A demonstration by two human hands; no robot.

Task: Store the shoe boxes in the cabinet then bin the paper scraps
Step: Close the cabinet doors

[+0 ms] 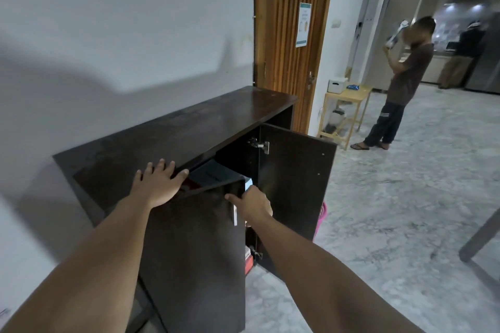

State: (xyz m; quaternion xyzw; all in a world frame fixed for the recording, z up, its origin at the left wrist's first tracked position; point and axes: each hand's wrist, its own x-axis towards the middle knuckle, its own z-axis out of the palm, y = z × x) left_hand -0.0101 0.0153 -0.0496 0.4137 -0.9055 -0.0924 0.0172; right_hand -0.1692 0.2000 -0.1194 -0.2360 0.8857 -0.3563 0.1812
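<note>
A dark brown cabinet (167,130) stands against the white wall. Its right door (295,186) is swung wide open; its left door (200,251) is ajar. A dark shoe box (213,174) with a pale blue end (248,184) lies on the upper shelf inside. A red and white box (248,258) shows low down in the gap. My left hand (159,181) lies flat with spread fingers on the cabinet top's front edge. My right hand (253,204) is at the left door's free edge, fingers curled behind it, thumb on the front.
A pink basket (320,217) peeks out behind the open right door. A person stands on the marble floor at the right, beside a small wooden side table (349,100). A dark table leg (479,238) enters from the right edge. A wooden door is behind the cabinet.
</note>
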